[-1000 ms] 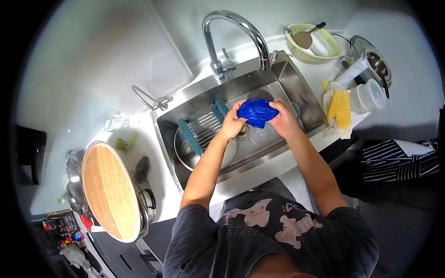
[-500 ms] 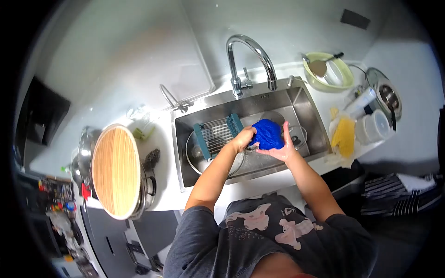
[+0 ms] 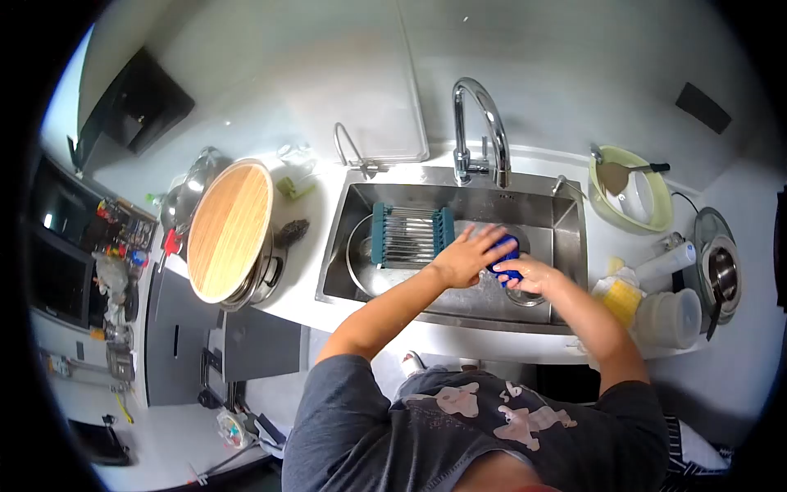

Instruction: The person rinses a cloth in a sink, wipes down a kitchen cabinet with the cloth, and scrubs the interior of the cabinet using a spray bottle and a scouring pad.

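Blue cloth (image 3: 503,255) between hands, above sink (image 3: 567,254); long axis seems pointing away from body. Right hand (image 3: 534,275) curled around near part; left hand (image 3: 466,258), fingers spread, overlaps far part, contact unclear.

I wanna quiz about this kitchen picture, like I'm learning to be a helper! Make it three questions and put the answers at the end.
1. Pick one. What colour is the crumpled thing between the left hand and the right hand?
A) yellow
B) blue
C) white

2. True or false? The rack with teal ends is inside the sink.

3. Fill in the missing word. In the picture, the pale green bowl is to the ____ of the big faucet.

Key: 1. B; 2. True; 3. right
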The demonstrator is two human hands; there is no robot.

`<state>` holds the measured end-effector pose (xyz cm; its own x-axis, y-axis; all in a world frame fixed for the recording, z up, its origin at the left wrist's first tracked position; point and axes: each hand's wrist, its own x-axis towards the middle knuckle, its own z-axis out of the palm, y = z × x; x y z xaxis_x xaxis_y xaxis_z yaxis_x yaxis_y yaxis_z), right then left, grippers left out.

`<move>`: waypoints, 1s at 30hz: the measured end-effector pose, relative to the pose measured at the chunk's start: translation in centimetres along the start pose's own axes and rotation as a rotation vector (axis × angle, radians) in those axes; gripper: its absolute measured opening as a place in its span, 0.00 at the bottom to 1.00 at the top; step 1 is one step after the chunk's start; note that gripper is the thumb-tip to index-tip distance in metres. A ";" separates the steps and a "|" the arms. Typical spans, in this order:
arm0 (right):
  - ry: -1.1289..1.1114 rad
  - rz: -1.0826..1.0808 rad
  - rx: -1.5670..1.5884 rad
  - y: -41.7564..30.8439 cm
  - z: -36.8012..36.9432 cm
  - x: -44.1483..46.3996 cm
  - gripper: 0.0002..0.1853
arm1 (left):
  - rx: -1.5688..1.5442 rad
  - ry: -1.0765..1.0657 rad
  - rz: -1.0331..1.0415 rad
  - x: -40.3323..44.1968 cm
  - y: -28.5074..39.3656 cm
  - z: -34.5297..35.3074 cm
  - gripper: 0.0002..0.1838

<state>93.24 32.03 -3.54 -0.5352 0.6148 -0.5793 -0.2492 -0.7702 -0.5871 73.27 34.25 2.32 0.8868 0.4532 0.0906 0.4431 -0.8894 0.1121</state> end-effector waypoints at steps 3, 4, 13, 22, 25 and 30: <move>-0.078 0.180 -0.372 -1.9 0.6 0.7 0.07 | 0.247 0.103 0.117 1.7 -0.3 1.1 0.37; -0.063 0.202 -0.506 -2.2 0.7 1.2 0.08 | 0.166 -0.004 0.098 2.2 -0.9 1.2 0.35; 0.415 -0.289 -1.623 -2.4 3.5 2.9 0.24 | -0.125 -0.344 -0.473 3.3 -1.8 1.5 0.25; 0.560 -0.579 -1.859 -1.4 2.2 2.5 0.13 | -0.317 -0.352 -0.425 4.0 -3.1 4.4 0.24; 0.625 -0.696 -1.791 -0.2 1.6 2.4 0.16 | -0.341 -0.333 -0.415 4.0 -3.3 4.5 0.32; 0.488 -0.701 -1.049 0.8 2.1 0.8 0.36 | -0.518 -0.166 -0.461 2.6 -1.8 0.8 0.59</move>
<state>90.93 31.60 -3.31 -0.1575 0.9875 0.0063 0.4967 0.0848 -0.8637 74.84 37.00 1.57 0.6508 0.7248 -0.2262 0.6948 -0.4482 0.5625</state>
